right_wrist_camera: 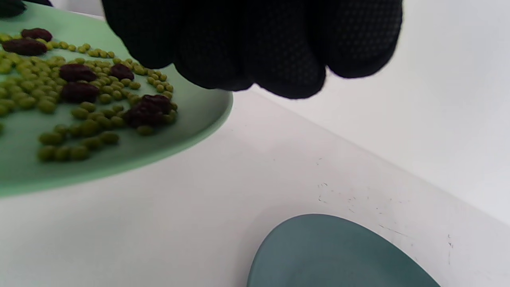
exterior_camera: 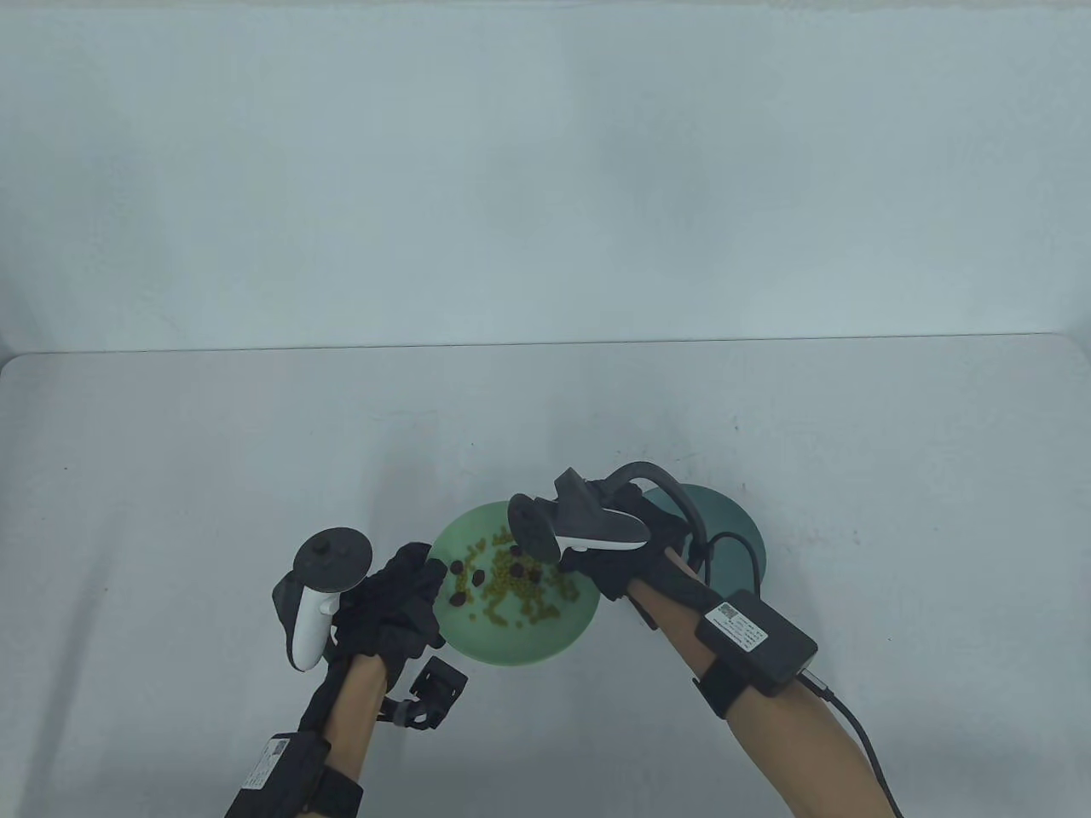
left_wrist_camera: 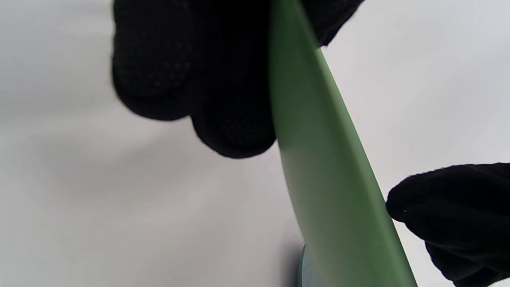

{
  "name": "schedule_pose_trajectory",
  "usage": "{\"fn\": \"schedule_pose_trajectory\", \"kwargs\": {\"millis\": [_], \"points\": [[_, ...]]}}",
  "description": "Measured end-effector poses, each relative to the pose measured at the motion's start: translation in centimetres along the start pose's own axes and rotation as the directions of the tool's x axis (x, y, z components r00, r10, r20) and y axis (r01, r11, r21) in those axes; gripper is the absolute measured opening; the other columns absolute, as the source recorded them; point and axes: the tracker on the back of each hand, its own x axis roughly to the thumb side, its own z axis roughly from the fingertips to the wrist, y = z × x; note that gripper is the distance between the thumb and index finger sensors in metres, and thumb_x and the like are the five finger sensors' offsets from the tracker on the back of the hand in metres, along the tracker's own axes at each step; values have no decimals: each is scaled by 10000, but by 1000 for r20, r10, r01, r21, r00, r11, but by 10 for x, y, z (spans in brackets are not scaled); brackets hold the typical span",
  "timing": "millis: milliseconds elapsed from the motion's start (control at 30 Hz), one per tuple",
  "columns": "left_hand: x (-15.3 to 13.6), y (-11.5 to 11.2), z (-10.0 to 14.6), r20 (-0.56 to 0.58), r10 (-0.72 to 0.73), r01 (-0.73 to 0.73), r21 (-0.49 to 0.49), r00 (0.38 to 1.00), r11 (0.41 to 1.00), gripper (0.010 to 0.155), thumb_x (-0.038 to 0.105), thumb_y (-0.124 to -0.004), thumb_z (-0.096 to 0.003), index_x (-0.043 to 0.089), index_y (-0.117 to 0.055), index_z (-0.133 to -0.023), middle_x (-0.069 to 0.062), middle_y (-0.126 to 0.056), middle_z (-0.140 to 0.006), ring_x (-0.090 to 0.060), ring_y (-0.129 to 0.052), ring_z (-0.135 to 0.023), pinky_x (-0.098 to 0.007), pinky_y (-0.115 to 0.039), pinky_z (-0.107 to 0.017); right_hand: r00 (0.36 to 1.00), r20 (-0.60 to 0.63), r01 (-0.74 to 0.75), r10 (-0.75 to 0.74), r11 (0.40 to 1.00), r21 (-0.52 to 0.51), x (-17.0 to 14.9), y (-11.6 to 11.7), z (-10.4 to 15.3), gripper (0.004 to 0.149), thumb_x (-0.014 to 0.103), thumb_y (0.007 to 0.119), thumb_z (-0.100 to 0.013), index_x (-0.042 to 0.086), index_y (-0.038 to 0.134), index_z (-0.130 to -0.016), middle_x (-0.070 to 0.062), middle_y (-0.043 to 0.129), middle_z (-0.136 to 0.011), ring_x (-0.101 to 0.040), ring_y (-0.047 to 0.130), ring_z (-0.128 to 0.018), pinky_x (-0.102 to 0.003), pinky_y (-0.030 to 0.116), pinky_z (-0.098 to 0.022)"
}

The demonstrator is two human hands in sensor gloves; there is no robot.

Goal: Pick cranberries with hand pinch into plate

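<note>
A light green plate (exterior_camera: 511, 652) holds several dark cranberries (exterior_camera: 458, 567) among many small green peas (exterior_camera: 511, 596). My left hand (exterior_camera: 430, 575) grips this plate's left rim; in the left wrist view the fingers (left_wrist_camera: 223, 99) lie against the plate's edge (left_wrist_camera: 318, 159). My right hand (exterior_camera: 588, 571) hovers over the plate's right rim, under its tracker. In the right wrist view its fingers (right_wrist_camera: 255, 52) hang bunched together above the plate (right_wrist_camera: 119, 159) and cranberries (right_wrist_camera: 145, 109). What they hold is hidden. A dark teal plate (exterior_camera: 733, 520) (right_wrist_camera: 338, 255) lies to the right, bare where it shows.
The white table (exterior_camera: 256, 469) stretches wide behind and beside the two plates, up to a white back wall (exterior_camera: 545, 170). A wrist camera (exterior_camera: 439, 686) and cables hang at my forearms near the front edge.
</note>
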Motion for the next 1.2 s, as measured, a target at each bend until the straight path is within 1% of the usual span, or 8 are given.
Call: {"fn": "schedule_pose_trajectory", "kwargs": {"millis": [433,767,1000,1200], "points": [[0,0,0,2,18,-18,0,1000,1000,481,240,-652,-601,23,-596,-1027,-135,-879,-797,-203,-1079,-425,-299,-944,-329,997,15,-77,77,997,14,11,6,-7,446,500,757,-510,227,853,-849,144,934,-466,-62,969,-367,-350,879,-397],[0,2,-1,9,25,-26,22,1000,999,477,237,-658,-597,27,-606,-1022,-134,-886,-790,-206,-1090,-428,-291,-956,-331,997,31,-73,72,997,26,14,6,-9,454,496,758,-509,216,852,-854,144,932,-439,-54,964,-343,-345,883,-383],[-2,3,-1,-5,40,-39,22,999,999,478,238,-660,-597,20,-611,-1019,-135,-892,-783,-201,-1095,-423,-283,-961,-325,996,43,-85,84,996,20,20,7,-9,457,491,764,-506,204,857,-851,140,929,-437,-53,960,-341,-345,882,-386],[-2,4,0,-11,40,-40,17,999,999,478,240,-662,-598,19,-613,-1019,-136,-895,-781,-202,-1096,-422,-284,-960,-326,996,57,-66,64,997,34,21,8,-10,450,481,775,-506,191,867,-838,137,929,-435,-55,959,-341,-345,882,-388]]}}
